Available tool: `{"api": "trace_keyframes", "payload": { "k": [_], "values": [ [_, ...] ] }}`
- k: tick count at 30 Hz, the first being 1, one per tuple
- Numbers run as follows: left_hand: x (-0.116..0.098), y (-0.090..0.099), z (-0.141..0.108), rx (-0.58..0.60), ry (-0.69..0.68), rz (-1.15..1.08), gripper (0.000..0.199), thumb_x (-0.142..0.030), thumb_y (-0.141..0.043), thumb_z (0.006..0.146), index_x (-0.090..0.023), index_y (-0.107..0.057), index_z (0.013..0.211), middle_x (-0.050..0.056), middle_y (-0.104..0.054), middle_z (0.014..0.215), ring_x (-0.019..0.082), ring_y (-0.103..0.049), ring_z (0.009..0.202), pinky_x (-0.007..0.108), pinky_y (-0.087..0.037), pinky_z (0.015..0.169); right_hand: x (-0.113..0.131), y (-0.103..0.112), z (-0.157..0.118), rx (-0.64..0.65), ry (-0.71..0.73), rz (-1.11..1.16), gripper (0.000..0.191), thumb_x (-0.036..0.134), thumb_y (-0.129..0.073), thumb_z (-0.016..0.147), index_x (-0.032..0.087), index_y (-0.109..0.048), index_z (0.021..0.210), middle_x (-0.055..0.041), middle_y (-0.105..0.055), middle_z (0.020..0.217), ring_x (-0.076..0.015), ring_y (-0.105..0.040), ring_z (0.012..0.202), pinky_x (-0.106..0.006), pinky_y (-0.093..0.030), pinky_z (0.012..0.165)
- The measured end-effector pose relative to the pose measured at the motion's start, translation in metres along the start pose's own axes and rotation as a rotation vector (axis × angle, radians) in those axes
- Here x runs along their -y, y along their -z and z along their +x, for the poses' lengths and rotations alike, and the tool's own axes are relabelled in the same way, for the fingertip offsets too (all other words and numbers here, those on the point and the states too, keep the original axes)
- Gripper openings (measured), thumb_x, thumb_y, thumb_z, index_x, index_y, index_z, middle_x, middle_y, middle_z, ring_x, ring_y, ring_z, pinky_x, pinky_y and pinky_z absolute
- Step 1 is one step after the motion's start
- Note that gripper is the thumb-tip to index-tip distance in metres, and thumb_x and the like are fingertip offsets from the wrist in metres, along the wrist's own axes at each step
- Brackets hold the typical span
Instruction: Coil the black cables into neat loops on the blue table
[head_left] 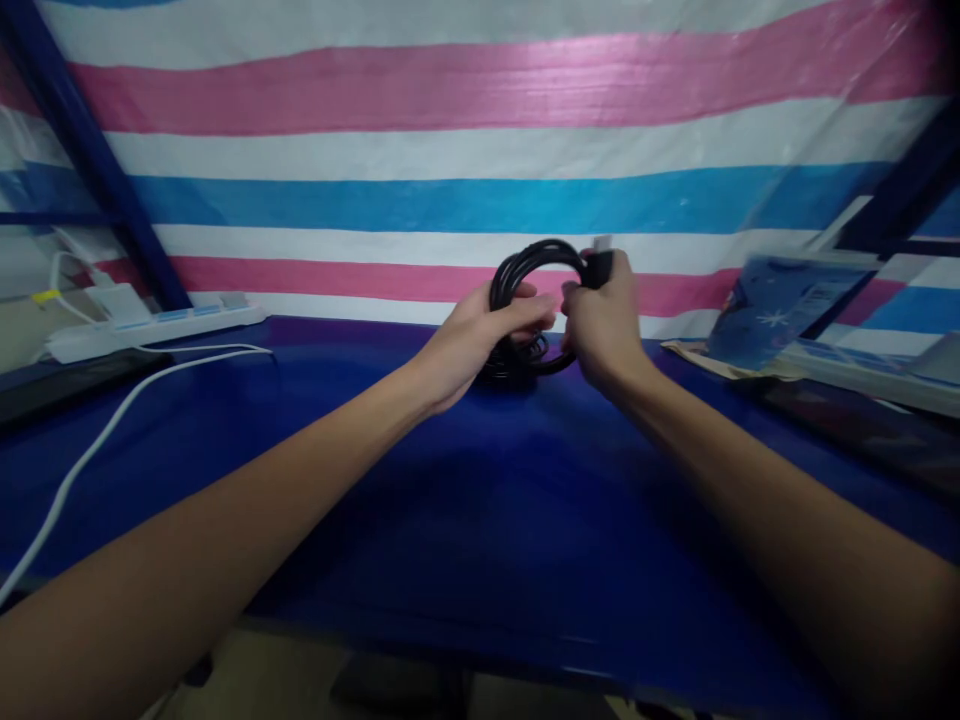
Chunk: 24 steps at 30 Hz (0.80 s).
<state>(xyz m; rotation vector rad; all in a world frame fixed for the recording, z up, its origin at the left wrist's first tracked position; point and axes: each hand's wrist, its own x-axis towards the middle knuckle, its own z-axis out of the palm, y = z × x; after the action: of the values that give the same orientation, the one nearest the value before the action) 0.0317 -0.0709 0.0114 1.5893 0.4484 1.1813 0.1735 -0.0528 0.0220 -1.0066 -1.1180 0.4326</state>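
A coiled black cable (550, 250) is held up over the blue table, between both hands. My left hand (499, 315) is closed round the left side of the loops, its thumb lying across them. On the coil's right side my right hand (604, 320) is closed on the cable's end, where a black plug (599, 268) with a silvery tip sticks up past the fingers. Below the left hand, more dark loops (510, 370) hang close to the table top; whether they touch it I cannot tell.
On the left, a white power strip (161, 325) with a plugged-in charger, a white cord (112, 430) and a dark flat object (75, 385) lie on the blue table (450, 520). To the right are a blue printed packet (772, 305) and another dark flat object (862, 425). Striped sheeting (420, 90) hangs behind.
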Motion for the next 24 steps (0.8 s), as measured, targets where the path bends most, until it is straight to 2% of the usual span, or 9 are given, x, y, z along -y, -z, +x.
{"api": "trace_keyframes", "payload": {
  "k": [2,4,8,12,15,17,19,22,24],
  "values": [
    [-0.001,0.002,-0.001,-0.041,0.090,-0.006,0.018,-0.030,-0.059,0.080,-0.017,-0.049,0.074,-0.002,-0.052,0.062,0.008,-0.055,0.058,0.024,-0.046,0.064,-0.004,-0.002,-0.006,0.031,0.157,-0.217,0.049,0.000,-0.045,0.066,0.021,-0.049,0.110,0.0006,-0.050,0.071,-0.0143,-0.048,0.063,-0.027,-0.039,0.062],
    [0.000,0.006,-0.003,-0.063,0.123,0.022,0.020,-0.028,-0.059,0.079,-0.018,-0.045,0.068,-0.006,-0.040,0.053,0.005,-0.043,0.043,0.024,-0.043,0.053,-0.002,0.000,-0.008,0.142,0.333,-0.475,0.059,0.002,-0.044,0.067,0.020,-0.047,0.123,-0.0034,-0.056,0.077,-0.0187,-0.053,0.070,-0.032,-0.040,0.067],
    [-0.002,0.010,-0.004,-0.035,0.125,0.173,0.027,-0.032,-0.062,0.077,-0.020,-0.042,0.063,-0.007,-0.035,0.046,0.005,-0.037,0.035,0.023,-0.035,0.041,0.003,0.004,-0.010,0.431,0.539,-0.752,0.060,0.008,-0.046,0.068,0.017,-0.049,0.127,-0.0091,-0.063,0.082,-0.0234,-0.056,0.070,-0.034,-0.041,0.064],
    [-0.007,0.011,-0.003,-0.046,0.219,0.181,0.029,-0.027,-0.064,0.073,-0.020,-0.039,0.061,-0.009,-0.029,0.046,0.002,-0.025,0.033,0.020,-0.020,0.035,0.001,0.001,-0.017,0.388,0.618,-0.912,0.058,0.011,-0.043,0.071,0.012,-0.047,0.129,-0.0155,-0.064,0.091,-0.0275,-0.057,0.076,-0.037,-0.042,0.063],
    [-0.012,0.013,-0.003,-0.038,0.291,0.158,0.032,-0.022,-0.061,0.071,-0.020,-0.033,0.056,-0.010,-0.022,0.045,0.001,-0.016,0.034,0.020,-0.012,0.035,0.001,-0.002,-0.022,0.306,0.734,-0.940,0.058,0.012,-0.044,0.074,0.014,-0.044,0.131,-0.0200,-0.054,0.120,-0.0315,-0.054,0.099,-0.042,-0.043,0.072],
    [-0.016,0.016,-0.004,0.014,0.324,0.153,0.034,-0.022,-0.059,0.071,-0.021,-0.030,0.053,-0.010,-0.020,0.044,0.000,-0.013,0.034,0.021,-0.011,0.036,0.004,-0.002,-0.022,0.314,0.819,-0.928,0.051,0.012,-0.047,0.073,0.016,-0.051,0.123,-0.0181,-0.049,0.128,-0.0322,-0.049,0.109,-0.042,-0.041,0.078],
    [-0.020,0.019,-0.005,0.100,0.349,0.180,0.034,-0.023,-0.060,0.071,-0.020,-0.033,0.050,-0.010,-0.020,0.043,0.000,-0.014,0.033,0.021,-0.011,0.036,0.010,0.000,-0.020,0.445,0.832,-0.876,0.032,0.013,-0.050,0.070,0.016,-0.060,0.100,-0.0150,-0.059,0.113,-0.0292,-0.053,0.100,-0.038,-0.040,0.074],
    [-0.022,0.023,-0.004,0.178,0.340,0.269,0.026,-0.026,-0.063,0.072,-0.016,-0.048,0.054,-0.009,-0.025,0.041,0.000,-0.019,0.032,0.020,-0.013,0.035,0.016,0.002,-0.016,0.667,0.699,-0.747,0.006,0.016,-0.056,0.065,0.015,-0.056,0.071,-0.0060,-0.063,0.074,-0.0172,-0.053,0.067,-0.028,-0.034,0.058],
    [-0.018,0.023,-0.002,0.134,0.281,0.251,0.023,-0.027,-0.065,0.072,-0.015,-0.052,0.057,-0.008,-0.030,0.041,0.001,-0.025,0.031,0.019,-0.019,0.035,0.016,0.002,-0.013,0.659,0.581,-0.636,0.004,0.017,-0.056,0.066,0.015,-0.052,0.066,-0.0026,-0.059,0.065,-0.0128,-0.049,0.059,-0.026,-0.031,0.053]
  ]
}}
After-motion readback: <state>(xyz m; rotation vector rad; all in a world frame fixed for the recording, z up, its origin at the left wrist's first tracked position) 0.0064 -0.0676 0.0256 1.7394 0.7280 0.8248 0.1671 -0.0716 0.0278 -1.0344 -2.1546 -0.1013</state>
